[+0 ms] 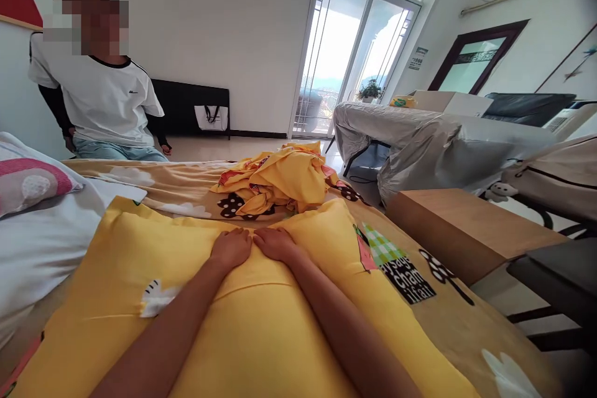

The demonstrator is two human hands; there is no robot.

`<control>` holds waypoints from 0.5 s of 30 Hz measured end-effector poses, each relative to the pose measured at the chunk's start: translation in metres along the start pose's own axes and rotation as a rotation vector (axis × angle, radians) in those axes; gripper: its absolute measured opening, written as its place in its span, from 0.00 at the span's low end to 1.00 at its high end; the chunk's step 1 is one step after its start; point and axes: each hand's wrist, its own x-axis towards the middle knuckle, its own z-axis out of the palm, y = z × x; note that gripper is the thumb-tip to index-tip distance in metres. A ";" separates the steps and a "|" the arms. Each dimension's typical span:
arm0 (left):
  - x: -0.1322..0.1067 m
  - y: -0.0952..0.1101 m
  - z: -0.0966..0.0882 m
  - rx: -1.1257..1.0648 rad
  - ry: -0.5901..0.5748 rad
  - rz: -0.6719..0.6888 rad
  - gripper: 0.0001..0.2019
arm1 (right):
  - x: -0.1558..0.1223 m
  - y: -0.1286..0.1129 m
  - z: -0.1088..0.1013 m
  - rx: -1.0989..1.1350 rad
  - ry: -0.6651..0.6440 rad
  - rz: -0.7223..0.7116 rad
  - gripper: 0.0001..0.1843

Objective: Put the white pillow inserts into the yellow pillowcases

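Note:
A plump yellow pillow (252, 336) with a white cartoon print lies in front of me on the bed. Both of my forearms stretch across it. At its far edge, near the middle, my left hand (232, 245) is closed on the yellow cloth with the fingers curled. Close beside it, with a small gap, my right hand (275, 243) also grips the pillow's edge, its fingers pressed together. The edge dips between two raised corners where the hands are. Just beyond lies a crumpled heap of yellow printed fabric (293, 177).
A patterned tan sheet (448, 305) covers the bed. White bedding (93, 199) lies at left, where a person in a white T-shirt (112, 102) faces the bed. On the right stand a cardboard box (476, 217), a dark chair (559, 280) and a plastic-covered table (420, 137).

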 end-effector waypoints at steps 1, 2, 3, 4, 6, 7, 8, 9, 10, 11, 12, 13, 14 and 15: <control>-0.003 -0.005 0.005 -0.003 0.007 -0.016 0.22 | -0.003 0.005 0.005 0.011 -0.010 0.014 0.26; -0.005 -0.013 0.007 -0.010 0.004 -0.042 0.24 | -0.006 0.012 0.006 0.017 -0.015 0.030 0.27; -0.007 -0.023 0.006 -0.020 -0.013 -0.075 0.26 | -0.008 0.019 0.006 0.023 -0.022 0.044 0.28; -0.008 -0.035 0.003 -0.032 -0.038 -0.110 0.28 | -0.010 0.026 0.003 0.028 -0.027 0.056 0.29; -0.013 -0.064 0.000 -0.055 -0.086 -0.174 0.31 | -0.013 0.043 -0.003 0.036 -0.029 0.071 0.28; -0.017 -0.079 0.000 -0.061 -0.102 -0.196 0.32 | -0.016 0.052 -0.005 0.038 -0.025 0.078 0.28; -0.021 -0.094 0.001 -0.062 -0.110 -0.213 0.31 | -0.019 0.063 -0.007 0.040 -0.018 0.089 0.27; -0.026 -0.109 0.003 -0.058 -0.110 -0.227 0.30 | -0.024 0.075 -0.007 0.041 -0.010 0.107 0.27; -0.031 -0.122 0.006 -0.050 -0.103 -0.245 0.30 | -0.029 0.089 -0.006 0.043 -0.006 0.133 0.27; -0.035 -0.134 0.009 -0.042 -0.092 -0.267 0.29 | -0.034 0.103 -0.004 0.046 -0.006 0.166 0.27; -0.038 -0.146 0.012 -0.035 -0.077 -0.293 0.29 | -0.040 0.119 -0.001 0.048 -0.009 0.208 0.27; -0.041 -0.157 0.014 -0.030 -0.056 -0.322 0.29 | -0.047 0.134 0.003 0.048 -0.011 0.257 0.27; -0.042 -0.168 0.017 -0.028 -0.025 -0.353 0.29 | -0.053 0.149 0.008 0.044 -0.007 0.315 0.26; -0.043 -0.178 0.019 -0.028 0.014 -0.380 0.29 | -0.058 0.162 0.013 0.034 0.005 0.380 0.26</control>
